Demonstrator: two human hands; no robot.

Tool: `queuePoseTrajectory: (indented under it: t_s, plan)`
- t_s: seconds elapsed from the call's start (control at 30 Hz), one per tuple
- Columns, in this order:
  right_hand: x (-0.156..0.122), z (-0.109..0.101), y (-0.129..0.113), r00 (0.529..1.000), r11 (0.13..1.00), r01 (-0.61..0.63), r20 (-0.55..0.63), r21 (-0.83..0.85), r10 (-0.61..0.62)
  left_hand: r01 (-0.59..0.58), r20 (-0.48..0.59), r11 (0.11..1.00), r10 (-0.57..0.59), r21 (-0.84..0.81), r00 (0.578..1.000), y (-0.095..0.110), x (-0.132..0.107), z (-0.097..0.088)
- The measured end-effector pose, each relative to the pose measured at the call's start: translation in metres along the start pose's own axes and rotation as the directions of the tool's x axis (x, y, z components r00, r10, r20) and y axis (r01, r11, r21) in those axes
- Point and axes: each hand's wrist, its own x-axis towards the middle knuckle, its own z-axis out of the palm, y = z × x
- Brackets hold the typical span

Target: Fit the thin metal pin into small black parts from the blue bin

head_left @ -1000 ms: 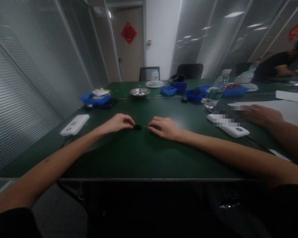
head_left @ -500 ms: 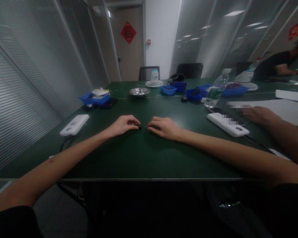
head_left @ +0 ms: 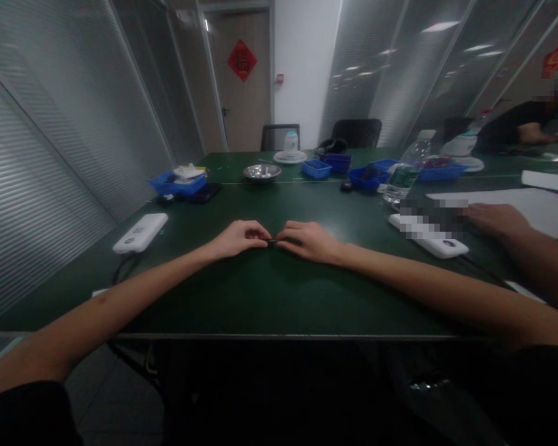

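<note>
Your left hand point(head_left: 239, 238) and right hand point(head_left: 307, 240) lie on the green bench point(head_left: 270, 291), fingers pinched tip to tip on a small dark piece point(head_left: 271, 241) between them. From there, a white power bank point(head_left: 140, 233) sits at ten o'clock, a metal bowl point(head_left: 262, 172) at twelve and a water bottle point(head_left: 407, 170) at two. Another person's hand point(head_left: 495, 220) rests at three o'clock, beside a second white power bank point(head_left: 439, 244).

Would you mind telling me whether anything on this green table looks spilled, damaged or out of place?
Nothing stands out. The left hand and right hand pinch a small dark part between them on the dark green table; the shallow blue plastic tray, round steel bowl and clear plastic water bottle stand upright, with no spill visible.
</note>
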Motion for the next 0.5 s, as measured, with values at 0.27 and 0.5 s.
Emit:
queuePoseTrajectory:
  t_s: [0.27,0.5]
  plan:
    - [0.0005,-0.0010,-0.0013,1.000,0.998,0.008,-0.013,0.058,-0.008,-0.035,0.015,0.997,0.036,-0.071,0.999,0.0016,-0.0007,0.0043]
    - [0.0013,0.0025,0.0005,0.987,0.991,-0.134,-0.087,0.002,0.134,0.000,-0.005,0.992,0.000,-0.127,1.000,-0.0024,0.0007,0.0079]
